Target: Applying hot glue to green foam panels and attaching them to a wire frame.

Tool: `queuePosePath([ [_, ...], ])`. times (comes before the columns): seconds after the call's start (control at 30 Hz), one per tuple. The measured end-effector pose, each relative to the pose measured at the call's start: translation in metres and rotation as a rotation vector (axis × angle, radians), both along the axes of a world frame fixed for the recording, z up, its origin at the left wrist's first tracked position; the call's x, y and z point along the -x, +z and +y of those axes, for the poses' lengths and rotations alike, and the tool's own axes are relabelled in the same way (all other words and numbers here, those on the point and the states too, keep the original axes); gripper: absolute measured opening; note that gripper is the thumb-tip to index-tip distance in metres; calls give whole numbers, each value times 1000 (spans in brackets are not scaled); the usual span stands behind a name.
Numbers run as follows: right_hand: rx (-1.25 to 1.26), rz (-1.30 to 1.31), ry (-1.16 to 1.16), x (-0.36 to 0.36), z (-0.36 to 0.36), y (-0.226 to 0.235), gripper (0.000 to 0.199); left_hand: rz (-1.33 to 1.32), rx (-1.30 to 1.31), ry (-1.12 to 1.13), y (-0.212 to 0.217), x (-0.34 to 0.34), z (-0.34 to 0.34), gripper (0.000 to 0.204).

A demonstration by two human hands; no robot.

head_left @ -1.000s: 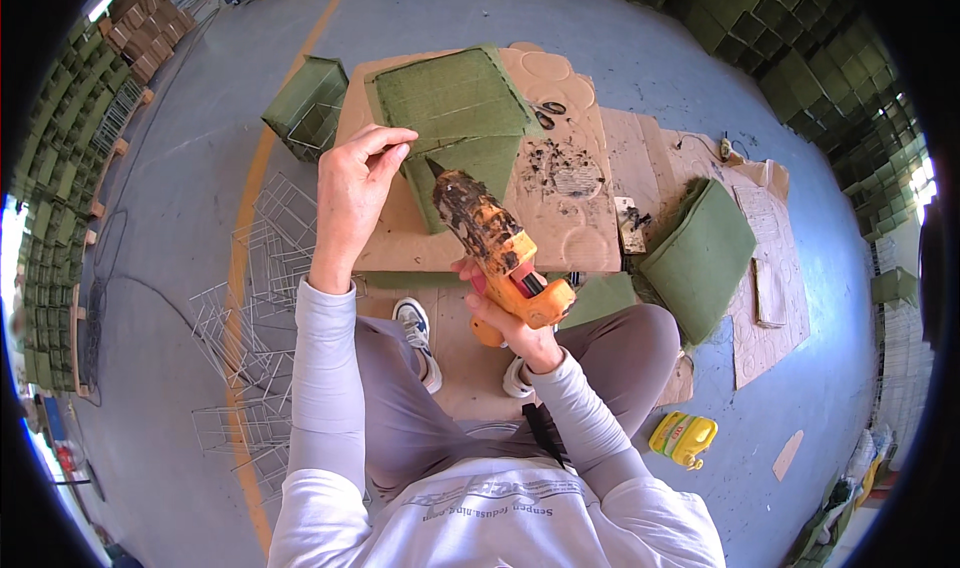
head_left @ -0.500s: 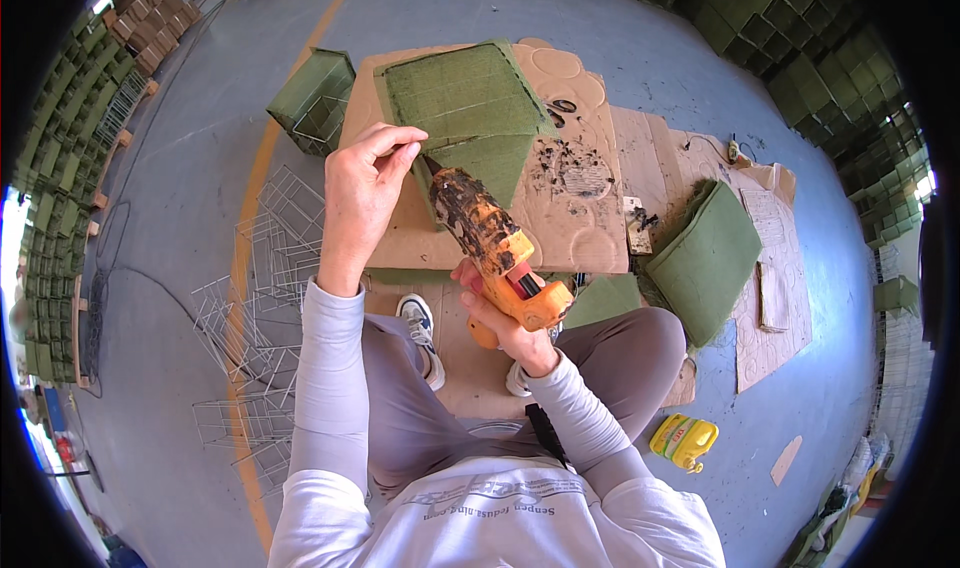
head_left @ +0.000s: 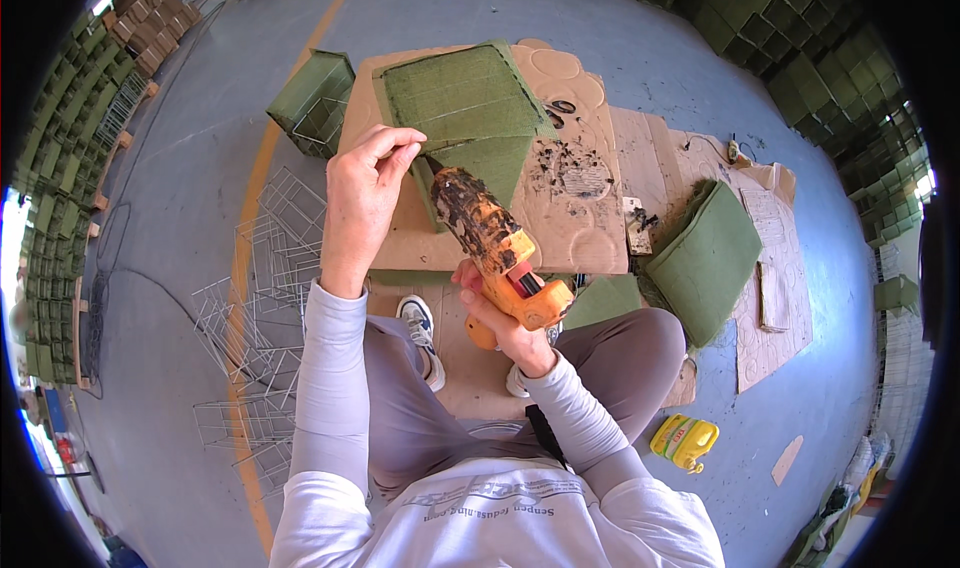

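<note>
A box-shaped wire frame covered in green fabric [head_left: 455, 93] stands on the cardboard-topped work surface [head_left: 580, 243] before me. My right hand [head_left: 510, 323] is wrapped round an orange glue gun [head_left: 478, 223] whose front half is crusted with dark residue. Its dark nozzle points up and left at the green box's near edge. My left hand [head_left: 368, 183] is at that same edge, thumb and forefinger pinched together beside the nozzle. The pinch seems to be on the fabric's edge, but I cannot make out what lies between the fingertips.
Bare wire frames [head_left: 265, 278] pile up on the floor at left. Another green box [head_left: 315, 98] stands beyond the work surface's left side. Folded green fabric [head_left: 705, 263] lies on cardboard at right, near a yellow jug [head_left: 684, 442]. Dark scraps [head_left: 575, 168] litter the work surface.
Almost nothing differs. Both hands, the glue gun and the green box hold practically the same places.
</note>
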State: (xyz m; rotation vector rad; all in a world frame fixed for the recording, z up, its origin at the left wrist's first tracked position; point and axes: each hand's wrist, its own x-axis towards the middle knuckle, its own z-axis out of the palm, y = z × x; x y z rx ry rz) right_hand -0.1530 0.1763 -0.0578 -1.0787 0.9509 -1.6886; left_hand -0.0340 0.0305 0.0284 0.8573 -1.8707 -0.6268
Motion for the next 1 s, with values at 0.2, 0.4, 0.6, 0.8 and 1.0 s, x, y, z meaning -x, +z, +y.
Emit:
queuePosePath([
  [0.2, -7, 2, -16, 0, 1, 0, 14, -9, 2, 24, 0, 0, 2, 8],
  [0.4, -54, 44, 6, -2, 3, 3, 14, -16, -16, 20, -2, 0, 1, 9],
  [0.6, -35, -2, -8, -4, 1, 1, 13, -6, -11, 14, -1, 1, 0, 9],
  [0.8, -52, -45, -12, -4, 2, 1, 12, 12, 25, 21, 0, 2, 0, 9],
  [1.0, -90, 13, -7, -8, 4, 8, 12, 18, 32, 30, -3, 3, 2, 8],
])
